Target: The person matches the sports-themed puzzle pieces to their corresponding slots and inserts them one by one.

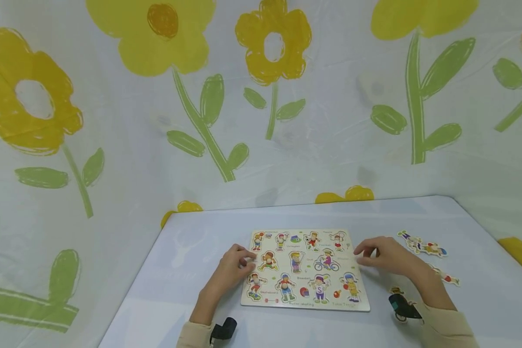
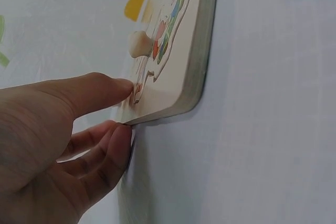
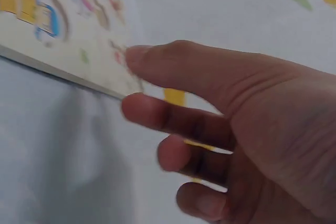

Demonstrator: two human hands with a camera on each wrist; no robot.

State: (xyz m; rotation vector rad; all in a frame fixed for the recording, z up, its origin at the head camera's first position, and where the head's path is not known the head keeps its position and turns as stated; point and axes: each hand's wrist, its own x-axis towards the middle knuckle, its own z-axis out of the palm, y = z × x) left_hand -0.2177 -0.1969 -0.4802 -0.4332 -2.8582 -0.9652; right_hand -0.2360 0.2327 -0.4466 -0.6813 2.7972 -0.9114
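Puzzle board (image 1: 306, 278) on desk (image 1: 191, 270): pale, rectangular, three rows of bright sports figures (image 1: 320, 289), pale knob (image 2: 140, 44) upright. Your left hand (image 1: 235, 265) pinches left edge, thumb above, fingers below. Your right hand (image 1: 387, 256) half-curled at right edge; cannot tell if gripping. Loose cutouts (image 1: 413, 243) farther right.

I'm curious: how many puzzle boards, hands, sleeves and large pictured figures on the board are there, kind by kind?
Puzzle board: 1
Hands: 2 (left hand, right hand)
Sleeves: 2
Pictured figures: 11 (4 top row, 3 middle, 4 bottom)
Total: 16
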